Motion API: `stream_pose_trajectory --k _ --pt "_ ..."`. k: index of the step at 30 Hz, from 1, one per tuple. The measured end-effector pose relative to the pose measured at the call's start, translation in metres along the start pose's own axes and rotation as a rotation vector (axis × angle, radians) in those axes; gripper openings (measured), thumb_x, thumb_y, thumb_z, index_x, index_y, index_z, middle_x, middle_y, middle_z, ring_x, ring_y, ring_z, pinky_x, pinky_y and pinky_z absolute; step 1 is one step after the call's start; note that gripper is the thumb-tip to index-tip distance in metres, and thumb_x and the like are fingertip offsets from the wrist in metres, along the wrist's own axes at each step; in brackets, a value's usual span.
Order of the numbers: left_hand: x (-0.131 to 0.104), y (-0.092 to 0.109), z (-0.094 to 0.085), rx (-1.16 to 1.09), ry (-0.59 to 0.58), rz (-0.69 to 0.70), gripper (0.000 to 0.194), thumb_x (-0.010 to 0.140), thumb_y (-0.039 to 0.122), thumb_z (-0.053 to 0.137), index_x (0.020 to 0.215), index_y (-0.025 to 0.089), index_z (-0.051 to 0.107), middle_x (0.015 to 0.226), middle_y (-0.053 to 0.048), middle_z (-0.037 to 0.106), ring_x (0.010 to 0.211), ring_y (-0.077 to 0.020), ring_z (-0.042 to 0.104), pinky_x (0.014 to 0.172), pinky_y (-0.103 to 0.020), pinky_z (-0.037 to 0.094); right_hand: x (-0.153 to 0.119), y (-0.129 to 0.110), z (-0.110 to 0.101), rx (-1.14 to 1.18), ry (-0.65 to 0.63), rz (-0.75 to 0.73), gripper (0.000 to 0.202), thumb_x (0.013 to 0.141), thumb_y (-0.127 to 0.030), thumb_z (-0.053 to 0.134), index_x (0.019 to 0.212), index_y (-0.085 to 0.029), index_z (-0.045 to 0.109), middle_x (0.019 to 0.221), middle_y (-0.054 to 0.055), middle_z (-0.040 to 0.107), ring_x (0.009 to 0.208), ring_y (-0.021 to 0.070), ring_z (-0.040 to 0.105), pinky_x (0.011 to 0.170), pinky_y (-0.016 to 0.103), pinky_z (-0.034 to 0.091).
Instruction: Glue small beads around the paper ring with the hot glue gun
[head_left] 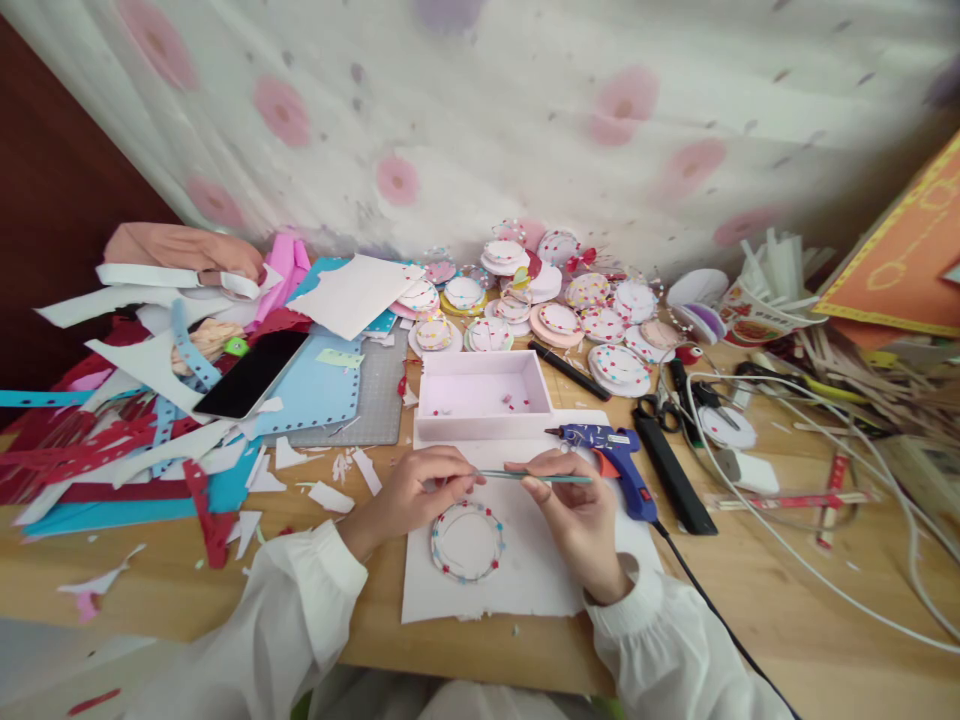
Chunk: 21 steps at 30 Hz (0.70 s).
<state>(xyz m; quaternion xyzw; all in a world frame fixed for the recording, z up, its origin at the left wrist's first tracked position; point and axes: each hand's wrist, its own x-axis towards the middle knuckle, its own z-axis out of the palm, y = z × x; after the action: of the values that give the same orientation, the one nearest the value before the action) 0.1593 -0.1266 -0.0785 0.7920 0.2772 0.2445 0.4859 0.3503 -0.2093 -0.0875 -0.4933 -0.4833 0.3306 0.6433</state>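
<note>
My right hand [571, 500] is closed around a pair of slim grey-green tweezers [495, 474], held level and pointing left. Their tip meets the pinched fingers of my left hand [427, 492]; anything between those fingers is too small to make out. Below the hands lies a ring of beads [497, 555], red, blue and white, around a white paper disc [466, 540]. Both rest on a white sheet [525, 590]. Just beyond my hands stands a pale open box [487, 428] with a few tiny red pieces inside.
A blue glue gun [630, 470] lies right of the box, its cord running toward me. Beside it are a black cutter [675, 480] and scissors [660, 410]. White cables [817, 550] loop at right. Paper scraps [150, 420] and a phone [255, 375] fill the left; beaded discs [619, 368] crowd the back.
</note>
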Motion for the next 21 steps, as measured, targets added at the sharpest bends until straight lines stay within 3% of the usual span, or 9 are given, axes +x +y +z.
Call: stream_pose_trajectory --k 9,14,16,19,21 --pt "0.0 -0.002 0.001 -0.008 0.042 -0.009 0.02 0.089 0.023 0.054 0.084 0.015 0.071 0.079 -0.006 0.067 0.071 -0.0153 0.06 0.065 -0.025 0.045 0.0 -0.003 -0.001 0.012 0.015 -0.007 0.008 0.08 -0.017 0.07 0.082 -0.023 0.065 0.078 0.003 0.071 0.079 0.0218 0.069 0.069 0.037 0.055" --pt "0.0 0.005 -0.001 -0.057 0.114 -0.003 0.022 0.088 0.025 0.054 0.081 0.015 0.072 0.079 -0.007 0.069 0.076 -0.0175 0.063 0.071 -0.027 0.047 0.003 -0.011 -0.001 -0.156 0.086 -0.168 0.016 0.08 -0.011 0.067 0.088 -0.026 0.067 0.085 0.003 0.074 0.08 0.0227 0.067 0.07 0.04 0.052" --pt "0.0 0.008 -0.003 -0.105 0.144 -0.03 0.024 0.088 0.028 0.055 0.077 0.015 0.072 0.077 -0.007 0.069 0.077 -0.018 0.063 0.072 -0.028 0.047 0.007 -0.017 0.001 -0.259 0.022 -0.336 0.027 0.078 -0.006 0.066 0.094 -0.027 0.067 0.09 0.003 0.075 0.08 0.0223 0.067 0.072 0.041 0.05" --pt "-0.001 0.006 -0.005 -0.244 0.168 -0.074 0.032 0.089 0.036 0.052 0.07 0.015 0.067 0.073 -0.005 0.066 0.073 -0.0167 0.06 0.072 -0.028 0.046 0.013 -0.025 0.009 -0.459 -0.188 -0.601 0.042 0.077 -0.001 0.063 0.108 -0.031 0.065 0.101 0.002 0.075 0.079 0.0207 0.067 0.073 0.041 0.047" --pt "-0.002 -0.001 -0.004 -0.361 0.208 -0.115 0.038 0.09 0.04 0.05 0.066 0.015 0.063 0.068 -0.003 0.062 0.069 -0.0155 0.057 0.07 -0.028 0.046 0.016 -0.025 0.018 -0.572 -0.328 -0.7 0.045 0.08 -0.004 0.061 0.116 -0.031 0.061 0.111 0.003 0.072 0.081 0.0202 0.067 0.074 0.04 0.045"
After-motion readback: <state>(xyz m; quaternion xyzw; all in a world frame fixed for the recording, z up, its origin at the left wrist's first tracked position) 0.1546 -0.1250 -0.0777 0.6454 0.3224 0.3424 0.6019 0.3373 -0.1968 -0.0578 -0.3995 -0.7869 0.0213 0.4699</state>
